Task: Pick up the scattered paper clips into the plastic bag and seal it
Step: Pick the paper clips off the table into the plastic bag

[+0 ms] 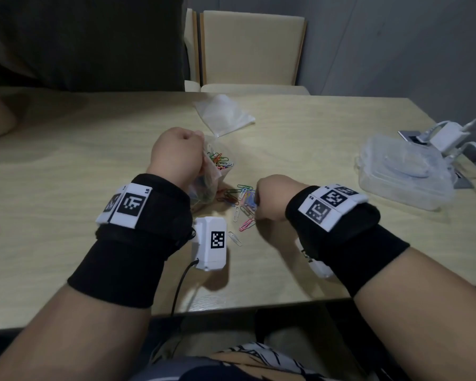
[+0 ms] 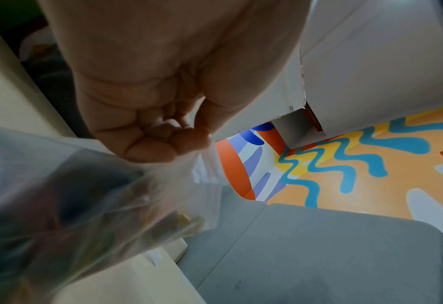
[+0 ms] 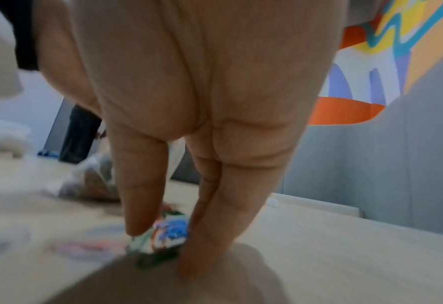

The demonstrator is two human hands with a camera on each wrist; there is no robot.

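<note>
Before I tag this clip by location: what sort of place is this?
Probably an office meeting room: a long pale wooden table, an upholstered chair pushed up to it, and a bright painted wall mural.

Clips and bag on the bench

A clear plastic bag [image 1: 208,171], partly filled with coloured clips, is held upright at its rim, its lower part resting on the bench [image 1: 66,166]. Just beside it, loose clips [image 1: 241,203] in red, green, blue, pink and white are scattered flat on the bench; a small bunch is pinched between fingertips [image 3: 137,222], though that view is blurred.
</note>
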